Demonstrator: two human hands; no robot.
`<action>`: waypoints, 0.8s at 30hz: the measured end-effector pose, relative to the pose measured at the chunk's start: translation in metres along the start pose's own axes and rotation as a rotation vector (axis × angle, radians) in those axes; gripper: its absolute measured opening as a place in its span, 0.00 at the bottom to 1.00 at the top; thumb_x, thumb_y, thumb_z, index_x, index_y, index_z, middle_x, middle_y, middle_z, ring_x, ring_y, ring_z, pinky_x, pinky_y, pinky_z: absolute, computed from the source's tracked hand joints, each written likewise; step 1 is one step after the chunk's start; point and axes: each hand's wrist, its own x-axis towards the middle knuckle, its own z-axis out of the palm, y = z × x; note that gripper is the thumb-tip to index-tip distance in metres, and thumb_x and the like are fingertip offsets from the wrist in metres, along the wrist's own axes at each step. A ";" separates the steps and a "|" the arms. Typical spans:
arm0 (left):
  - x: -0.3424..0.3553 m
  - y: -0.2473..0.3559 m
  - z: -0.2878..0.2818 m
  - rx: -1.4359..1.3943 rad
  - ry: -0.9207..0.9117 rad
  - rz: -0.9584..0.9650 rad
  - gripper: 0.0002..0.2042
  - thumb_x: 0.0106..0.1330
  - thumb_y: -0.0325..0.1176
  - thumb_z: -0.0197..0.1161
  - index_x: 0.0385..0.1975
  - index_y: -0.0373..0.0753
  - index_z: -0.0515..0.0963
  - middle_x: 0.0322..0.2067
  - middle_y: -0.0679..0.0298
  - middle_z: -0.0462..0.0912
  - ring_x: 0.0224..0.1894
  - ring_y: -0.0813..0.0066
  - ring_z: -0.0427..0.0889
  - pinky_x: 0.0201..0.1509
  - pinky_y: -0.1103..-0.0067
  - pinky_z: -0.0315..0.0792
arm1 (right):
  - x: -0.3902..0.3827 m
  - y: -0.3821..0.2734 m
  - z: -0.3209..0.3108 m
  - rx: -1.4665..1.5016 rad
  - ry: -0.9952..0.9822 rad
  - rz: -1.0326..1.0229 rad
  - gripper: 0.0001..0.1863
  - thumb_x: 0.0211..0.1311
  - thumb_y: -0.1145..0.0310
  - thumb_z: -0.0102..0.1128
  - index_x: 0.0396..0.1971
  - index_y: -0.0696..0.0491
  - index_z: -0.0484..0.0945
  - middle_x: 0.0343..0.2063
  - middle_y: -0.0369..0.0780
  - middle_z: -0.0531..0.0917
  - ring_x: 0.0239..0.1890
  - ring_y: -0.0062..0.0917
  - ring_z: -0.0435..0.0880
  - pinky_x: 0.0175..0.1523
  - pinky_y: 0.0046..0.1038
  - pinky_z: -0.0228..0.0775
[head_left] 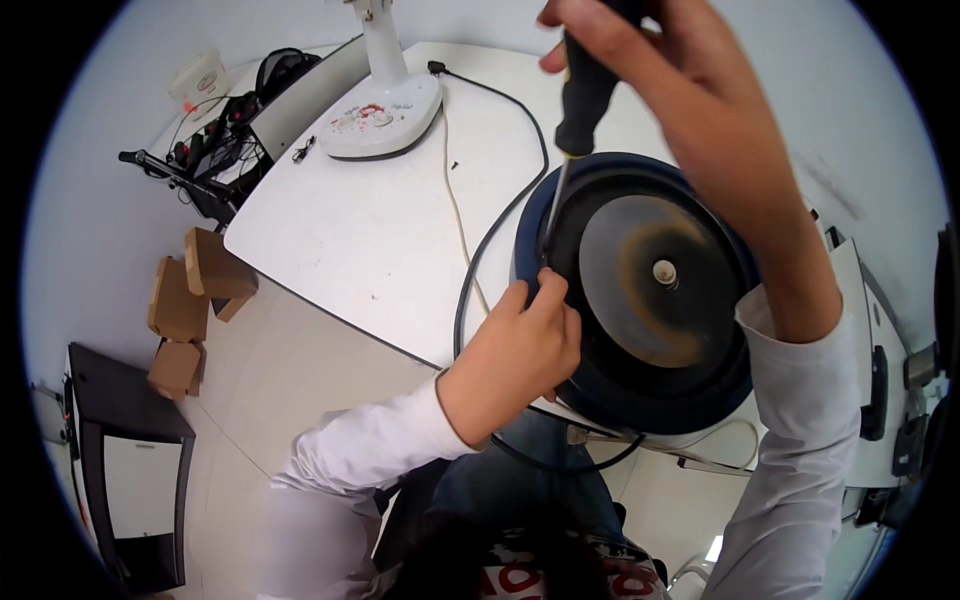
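A round dark-blue appliance [530,290] lies at the table's front right edge, its black inside facing up. In its middle sits a grey metal plate [607,250] with a brown ring-shaped stain and a small pale knob [664,271]. My right hand [690,90] is closed round the black and yellow handle of a screwdriver [585,105]. The shaft points down to the appliance's left rim. Right by the tip, my left hand [525,345] pinches at the rim with thumb and forefinger. Whatever is between those fingers is hidden.
A black power cord [500,215] curves over the white table [350,230], beside a thin pale cable [456,200]. Farther back stands a white fan base [385,115]. A small dark screw [455,164] lies nearby. Cardboard boxes [180,300] and a dark cabinet [135,440] are on the left.
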 end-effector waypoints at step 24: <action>0.026 -0.049 -0.061 -1.105 0.812 -0.333 0.22 0.62 0.30 0.60 0.57 0.34 0.68 0.44 0.58 0.79 0.50 0.69 0.76 0.58 0.74 0.67 | 0.009 -0.020 -0.004 -1.073 -0.031 -0.031 0.20 0.65 0.54 0.49 0.35 0.58 0.75 0.30 0.49 0.81 0.29 0.39 0.83 0.34 0.35 0.76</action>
